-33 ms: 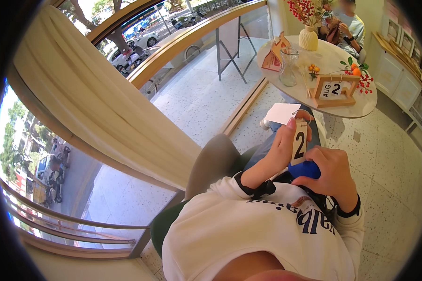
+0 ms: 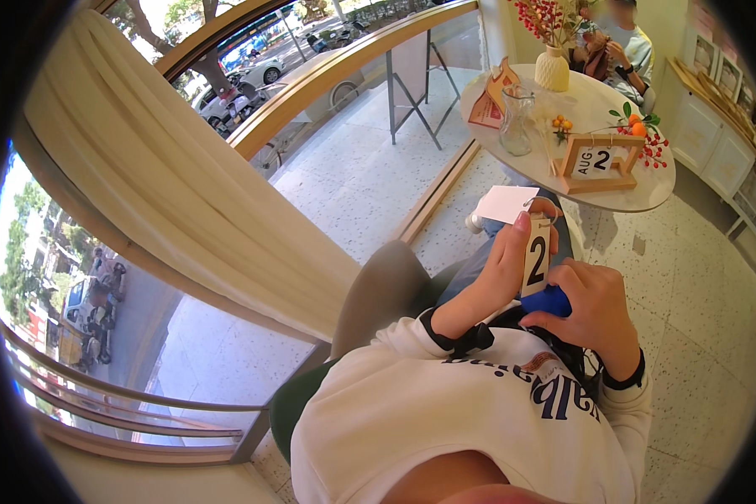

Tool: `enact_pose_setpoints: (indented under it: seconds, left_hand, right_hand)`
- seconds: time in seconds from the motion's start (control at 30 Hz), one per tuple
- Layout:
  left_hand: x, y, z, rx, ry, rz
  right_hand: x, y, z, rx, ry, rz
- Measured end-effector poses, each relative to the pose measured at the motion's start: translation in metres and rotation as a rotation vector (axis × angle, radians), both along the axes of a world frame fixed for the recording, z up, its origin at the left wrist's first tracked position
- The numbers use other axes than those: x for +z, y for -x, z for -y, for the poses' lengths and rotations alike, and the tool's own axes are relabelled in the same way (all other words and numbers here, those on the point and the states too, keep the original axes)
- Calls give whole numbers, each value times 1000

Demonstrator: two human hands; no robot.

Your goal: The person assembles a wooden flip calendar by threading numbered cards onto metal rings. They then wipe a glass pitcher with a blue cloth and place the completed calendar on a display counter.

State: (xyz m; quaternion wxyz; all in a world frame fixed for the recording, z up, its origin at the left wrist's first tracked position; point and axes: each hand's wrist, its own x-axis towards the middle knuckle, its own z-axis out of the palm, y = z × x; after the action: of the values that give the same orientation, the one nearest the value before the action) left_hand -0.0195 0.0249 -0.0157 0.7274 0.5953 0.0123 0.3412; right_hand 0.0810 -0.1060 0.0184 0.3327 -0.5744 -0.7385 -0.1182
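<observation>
A table [image 2: 592, 102] carries a calendar [image 2: 595, 164] and vase [image 2: 552, 70]

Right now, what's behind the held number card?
Above the card, fingers of the left hand show; below, a blue thing, partly behind the right hand. The card hides the rest.

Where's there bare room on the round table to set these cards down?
The table is bare between the yellow vase, orange berries and green leaves. A narrow strip of rim is free right of the calendar. It's crowded at the left, where the small sign and glass vase stand close, and behind the calendar, where red berries lie.
</observation>
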Motion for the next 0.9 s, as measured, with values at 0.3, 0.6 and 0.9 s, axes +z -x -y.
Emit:
enact_pose_setpoints:
  seconds: [0.3, 0.6, 0.9]
  left_hand:
    - [1, 1, -5, -10, -2, -38]
    - [9, 12, -28, -570, -281, -518]
    - [-13, -2, -26, -989, -29, -399]
  right_hand:
    - [4, -9, 7, -155, -318, 213]
    - [16, -52, 14, -339, -330, -271]
    - [2, -58, 2, -336, 0, -458]
